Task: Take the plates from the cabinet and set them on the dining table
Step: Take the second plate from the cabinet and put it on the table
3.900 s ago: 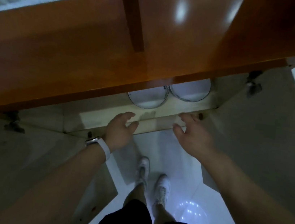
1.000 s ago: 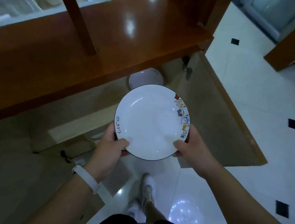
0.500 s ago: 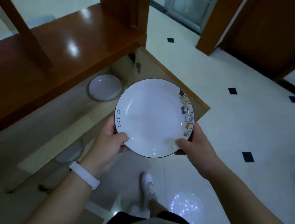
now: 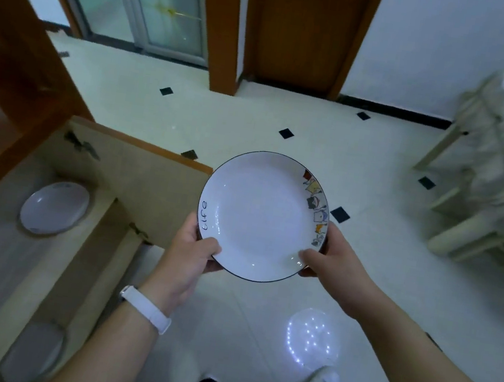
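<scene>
Above the tiled floor beside the open cabinet, the left hand and right hand pinch opposite rims of a white, dark-edged ceramic plate, likely stiff, slick and breakable, best held two-handed by its rim.

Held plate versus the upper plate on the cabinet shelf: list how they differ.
The held plate is gripped at its near rim by the left hand and right hand; the shelf plate rests untouched inside the cabinet. The held plate shows a dark rim line, lettering and cartoon figures; the shelf plate shows only faint markings. Both are round and white.
</scene>
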{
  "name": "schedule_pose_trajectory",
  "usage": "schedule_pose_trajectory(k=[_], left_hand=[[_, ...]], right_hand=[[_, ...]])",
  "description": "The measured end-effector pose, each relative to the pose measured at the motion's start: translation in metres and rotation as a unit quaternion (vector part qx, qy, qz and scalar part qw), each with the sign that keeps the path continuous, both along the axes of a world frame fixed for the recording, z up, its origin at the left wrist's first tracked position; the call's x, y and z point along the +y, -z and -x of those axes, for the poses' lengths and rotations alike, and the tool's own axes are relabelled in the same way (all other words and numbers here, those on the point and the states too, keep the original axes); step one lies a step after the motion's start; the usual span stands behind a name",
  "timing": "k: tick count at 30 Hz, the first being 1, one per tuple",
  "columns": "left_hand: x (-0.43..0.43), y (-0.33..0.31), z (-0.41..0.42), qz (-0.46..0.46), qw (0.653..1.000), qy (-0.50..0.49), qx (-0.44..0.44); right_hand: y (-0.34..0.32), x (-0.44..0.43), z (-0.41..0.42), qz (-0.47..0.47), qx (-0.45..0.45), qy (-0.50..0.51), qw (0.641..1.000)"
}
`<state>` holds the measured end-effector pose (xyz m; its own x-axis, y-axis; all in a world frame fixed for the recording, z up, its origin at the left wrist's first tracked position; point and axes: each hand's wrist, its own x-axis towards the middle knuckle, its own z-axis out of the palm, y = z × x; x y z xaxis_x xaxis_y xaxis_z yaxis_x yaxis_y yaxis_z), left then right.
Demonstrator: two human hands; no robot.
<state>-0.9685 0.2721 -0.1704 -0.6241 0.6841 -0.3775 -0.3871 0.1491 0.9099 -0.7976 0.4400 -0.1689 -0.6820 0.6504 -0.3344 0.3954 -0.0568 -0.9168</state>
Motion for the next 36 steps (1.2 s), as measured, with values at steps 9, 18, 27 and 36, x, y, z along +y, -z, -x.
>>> schedule_pose_trajectory(k=[9,18,27,36], left_hand=[[0.155,-0.009,-0.123,0.013,0.993,0.114,0.015],[0.298,-0.024,-0.263,-0.003,0.974,0.223,0.041],[0.390,-0.041,-0.366,-0.014,0.936,0.347,0.053],[0.481,-0.029,-0.413,-0.016,0.905,0.424,0.028]], right_hand=[[-0.001,0.110,-0.154,-0.008,0.001,0.125,0.992],[-0.006,0.212,-0.310,-0.017,0.022,0.229,0.973],[-0.015,0.241,-0.427,0.003,0.050,0.352,0.935],[-0.015,0.288,-0.476,-0.009,0.032,0.450,0.892]])
